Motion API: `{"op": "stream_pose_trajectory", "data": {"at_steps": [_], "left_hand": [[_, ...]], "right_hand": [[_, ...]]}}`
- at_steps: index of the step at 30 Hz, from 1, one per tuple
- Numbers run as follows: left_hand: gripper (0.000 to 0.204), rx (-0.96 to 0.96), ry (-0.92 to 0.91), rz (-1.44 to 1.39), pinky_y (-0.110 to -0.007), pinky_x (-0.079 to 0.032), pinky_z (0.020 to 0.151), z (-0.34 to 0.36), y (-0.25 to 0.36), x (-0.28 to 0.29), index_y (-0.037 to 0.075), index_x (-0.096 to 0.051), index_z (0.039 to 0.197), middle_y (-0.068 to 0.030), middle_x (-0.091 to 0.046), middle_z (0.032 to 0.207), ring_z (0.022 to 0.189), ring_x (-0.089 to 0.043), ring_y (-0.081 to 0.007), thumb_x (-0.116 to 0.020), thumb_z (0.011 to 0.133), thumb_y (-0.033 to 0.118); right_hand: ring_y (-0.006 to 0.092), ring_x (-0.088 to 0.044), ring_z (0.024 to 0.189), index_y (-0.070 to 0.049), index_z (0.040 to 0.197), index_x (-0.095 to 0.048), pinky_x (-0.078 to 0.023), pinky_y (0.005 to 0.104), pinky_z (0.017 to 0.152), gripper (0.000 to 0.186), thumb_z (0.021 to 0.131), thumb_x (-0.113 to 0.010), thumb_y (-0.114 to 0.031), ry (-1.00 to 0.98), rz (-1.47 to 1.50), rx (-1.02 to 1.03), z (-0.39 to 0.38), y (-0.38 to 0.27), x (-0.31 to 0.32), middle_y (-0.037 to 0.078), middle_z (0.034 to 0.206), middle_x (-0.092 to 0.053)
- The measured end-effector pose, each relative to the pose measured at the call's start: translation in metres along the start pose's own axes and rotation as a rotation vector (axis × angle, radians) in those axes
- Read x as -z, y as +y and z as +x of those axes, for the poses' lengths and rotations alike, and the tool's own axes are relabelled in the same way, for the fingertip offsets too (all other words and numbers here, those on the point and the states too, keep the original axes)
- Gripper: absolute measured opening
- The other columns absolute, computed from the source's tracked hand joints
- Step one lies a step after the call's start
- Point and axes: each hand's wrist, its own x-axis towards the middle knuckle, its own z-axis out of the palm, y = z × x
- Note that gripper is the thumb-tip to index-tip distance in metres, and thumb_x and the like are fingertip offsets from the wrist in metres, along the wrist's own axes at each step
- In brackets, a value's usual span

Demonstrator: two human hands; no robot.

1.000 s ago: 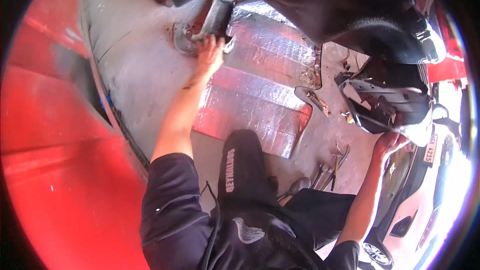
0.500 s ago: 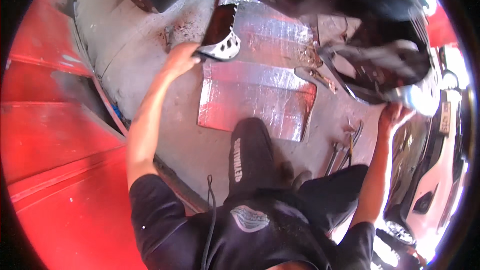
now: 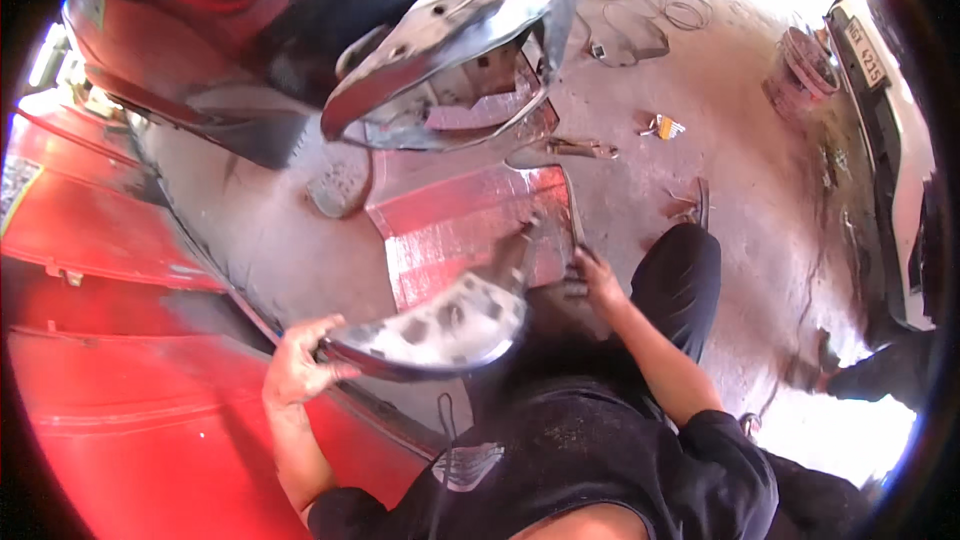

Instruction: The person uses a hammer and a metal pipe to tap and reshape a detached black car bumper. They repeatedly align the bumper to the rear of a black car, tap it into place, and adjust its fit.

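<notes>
My left hand [image 3: 303,362] is closed round the left end of a curved metal panel [image 3: 440,325]. The panel has a dark rim and a pale, dark-spotted face. It is tilted low in front of my body, and its narrow right end is blurred. My right hand [image 3: 597,285] is closed by my right knee, beside the edge of a foil-faced sheet [image 3: 430,240] on the floor. Thin and dark, something runs up from its fingers along that edge; its kind is unclear. Beyond both hands stands a car body corner [image 3: 450,15] with an open, bare-metal frame.
Red body panels [image 3: 130,370] line the left. On the floor lie a clamp-like metal tool [image 3: 585,148], a small yellow item [image 3: 663,127], several tools [image 3: 698,205] and a coiled hose [image 3: 685,10]. A bucket [image 3: 800,70] and a light-coloured car [image 3: 890,130] stand right.
My left hand has drawn the curved metal panel off the sheet and toward my body. My right hand has left the car body part and come down left, near the sheet. My view has swung right.
</notes>
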Motion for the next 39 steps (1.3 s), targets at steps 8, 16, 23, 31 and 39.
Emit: {"op": "stream_pose_trajectory", "data": {"at_steps": [8,16,23,31,39], "left_hand": [[0.07,-0.235,0.042,-0.376,-0.03,-0.051,0.083,0.04,0.085,-0.05,-0.008,-0.068,0.112,-0.0092,-0.071,0.103,0.094,-0.066,-0.0166,-0.099,0.056,0.019],[0.094,-0.401,0.537,-0.559,-0.042,-0.052,0.097,0.069,0.082,-0.054,-0.01,-0.05,0.134,-0.0202,-0.066,0.123,0.109,-0.066,-0.0285,-0.097,0.061,0.026],[0.076,-0.564,0.738,-0.466,-0.042,-0.039,0.11,0.119,0.112,-0.068,-0.008,-0.043,0.143,-0.0176,-0.055,0.136,0.127,-0.054,-0.0292,-0.079,0.083,0.022],[0.06,-0.662,0.842,-0.516,-0.037,-0.046,0.1,0.144,0.123,-0.07,-0.004,-0.041,0.147,-0.0096,-0.056,0.13,0.113,-0.056,-0.0199,-0.067,0.097,0.017],[0.06,-0.589,0.955,-0.435,-0.037,-0.044,0.102,0.173,0.104,-0.067,-0.003,-0.038,0.15,-0.0121,-0.055,0.136,0.117,-0.056,-0.0206,-0.063,0.101,0.023]], "right_hand": [[0.0284,-0.06,0.111,-0.018,0.149,-0.039,-0.052,0.054,0.09,0.072,0.097,-0.047,-0.067,-0.27,0.507,-0.029,-0.004,-0.082,-0.001,0.012,0.125,-0.058],[0.0249,-0.063,0.111,-0.011,0.136,-0.052,-0.052,0.045,0.096,0.047,0.105,-0.049,-0.045,-0.367,0.668,0.404,0.04,-0.259,-0.047,0.009,0.116,-0.068],[0.0228,-0.06,0.114,-0.011,0.143,-0.045,-0.051,0.0459,0.096,0.056,0.099,-0.064,-0.039,-0.302,0.548,0.426,0.032,-0.344,-0.081,0.009,0.125,-0.062],[0.0224,-0.06,0.104,-0.018,0.142,-0.041,-0.054,0.0465,0.083,0.055,0.099,-0.064,-0.043,-0.261,0.413,0.373,0.045,-0.341,-0.095,0.008,0.121,-0.058],[0.0186,-0.063,0.09,-0.023,0.144,-0.04,-0.055,0.0394,0.071,0.053,0.1,-0.061,-0.044,-0.244,0.356,0.492,0.076,-0.345,-0.087,0.004,0.114,-0.061]]}}
